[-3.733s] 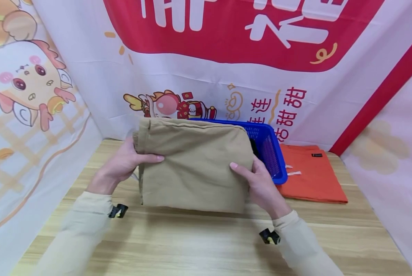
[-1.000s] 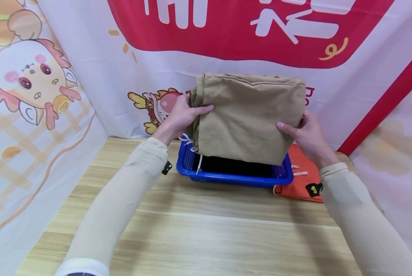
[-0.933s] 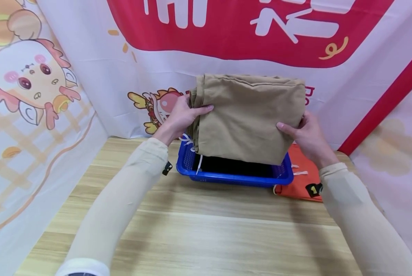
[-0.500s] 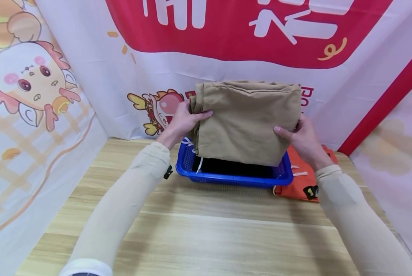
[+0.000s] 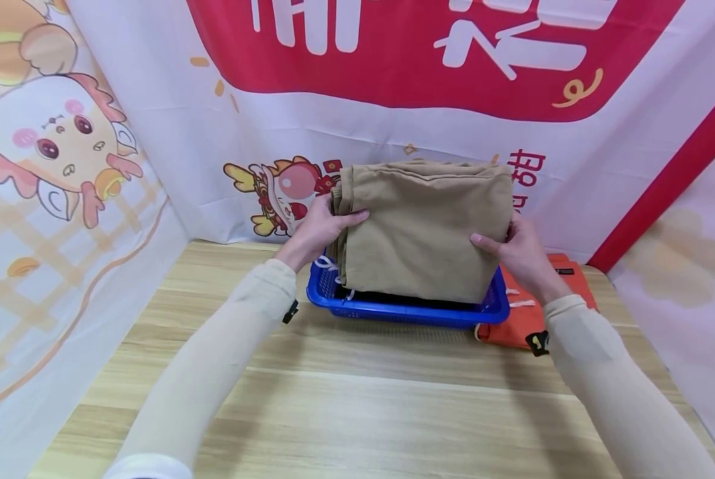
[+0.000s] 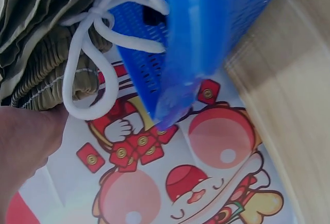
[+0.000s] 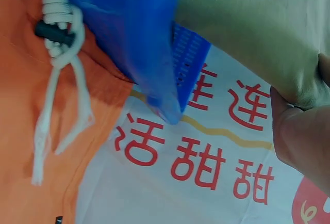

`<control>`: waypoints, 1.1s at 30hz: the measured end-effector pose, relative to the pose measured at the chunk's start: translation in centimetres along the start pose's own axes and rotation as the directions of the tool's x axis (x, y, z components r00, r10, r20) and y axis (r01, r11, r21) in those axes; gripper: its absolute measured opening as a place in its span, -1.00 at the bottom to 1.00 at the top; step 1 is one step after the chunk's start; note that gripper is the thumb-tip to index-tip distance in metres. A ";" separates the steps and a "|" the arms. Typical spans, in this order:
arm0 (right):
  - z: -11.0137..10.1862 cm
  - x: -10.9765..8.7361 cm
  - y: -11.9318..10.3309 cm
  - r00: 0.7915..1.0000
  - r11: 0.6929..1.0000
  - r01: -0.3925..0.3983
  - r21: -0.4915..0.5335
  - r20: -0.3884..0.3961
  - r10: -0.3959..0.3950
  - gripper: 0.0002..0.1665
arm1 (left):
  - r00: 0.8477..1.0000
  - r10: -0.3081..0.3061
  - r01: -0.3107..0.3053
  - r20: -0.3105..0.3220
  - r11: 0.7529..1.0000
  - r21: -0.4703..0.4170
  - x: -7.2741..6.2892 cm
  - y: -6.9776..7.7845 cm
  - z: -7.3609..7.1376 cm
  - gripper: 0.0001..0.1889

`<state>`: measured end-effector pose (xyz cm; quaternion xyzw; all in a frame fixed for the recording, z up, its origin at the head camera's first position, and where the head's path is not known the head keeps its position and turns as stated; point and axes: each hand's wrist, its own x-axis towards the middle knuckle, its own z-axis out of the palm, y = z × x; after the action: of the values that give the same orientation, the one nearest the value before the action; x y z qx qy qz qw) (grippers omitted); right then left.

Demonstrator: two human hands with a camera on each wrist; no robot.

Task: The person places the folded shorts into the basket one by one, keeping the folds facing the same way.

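Folded khaki drawstring pants (image 5: 423, 229) hang tilted over a blue plastic basket (image 5: 405, 313), their lower edge just inside its front rim. My left hand (image 5: 321, 226) grips the waistband side, thumb on the front face and fingers behind. On the opposite side edge, my right hand (image 5: 519, 249) pinches the cloth the same way. In the left wrist view, the gathered waistband (image 6: 56, 74) and its white drawstring bow (image 6: 93, 43) dangle beside the basket wall (image 6: 196, 33). The right wrist view shows my right hand (image 7: 304, 136) at a lower corner of the khaki cloth (image 7: 258, 22).
A folded orange garment (image 5: 515, 326) with white cords lies right of the basket, partly under my right wrist. Black material shows inside the basket. Printed cloth hangs behind (image 5: 171, 133) and at both sides of the wooden table (image 5: 357, 412).
The khaki pants have moved from in front of the basket to above it, then sunk lower toward its inside over the last half second. Both hands keep their grip.
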<state>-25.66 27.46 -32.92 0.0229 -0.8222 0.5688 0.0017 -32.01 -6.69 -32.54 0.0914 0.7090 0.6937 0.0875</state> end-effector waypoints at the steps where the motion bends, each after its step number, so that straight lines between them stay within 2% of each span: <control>1: 0.1 0.0 0.3 1.000 1.000 0.001 -0.011 0.002 -0.001 -0.28 | 1.000 -0.014 0.014 0.002 1.000 0.009 0.0 -0.3 0.0 -0.58; 8: 0.8 0.2 1.4 0.999 0.999 0.000 -0.053 0.035 0.001 -0.31 | 0.994 -0.106 0.104 0.030 0.993 0.055 0.0 -1.6 -0.1 -0.56; 14: 1.1 0.5 1.5 0.995 0.995 -0.081 -0.064 0.061 0.085 -0.21 | 0.981 -0.185 0.179 0.054 0.979 0.096 0.4 -1.8 0.0 -0.61; 20: 1.6 1.2 1.8 0.982 0.987 -0.158 -0.041 0.098 0.161 -0.14 | 0.958 -0.281 0.271 0.051 0.951 0.146 0.8 -2.1 -0.1 -0.62; 28: 1.8 2.1 3.1 0.973 0.983 -0.183 0.005 0.141 0.181 -0.06 | 0.943 -0.329 0.321 0.048 0.939 0.122 1.1 -2.6 0.2 -0.59; 33: 2.0 2.4 3.5 0.972 0.980 -0.196 0.033 0.139 0.190 -0.04 | 0.947 -0.321 0.313 0.033 0.939 0.144 1.4 -3.0 0.2 -0.60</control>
<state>-28.15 26.73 -36.79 -0.0186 -0.8052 0.5825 -0.1098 -33.32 -6.17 -35.54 0.0012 0.7575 0.6177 0.2113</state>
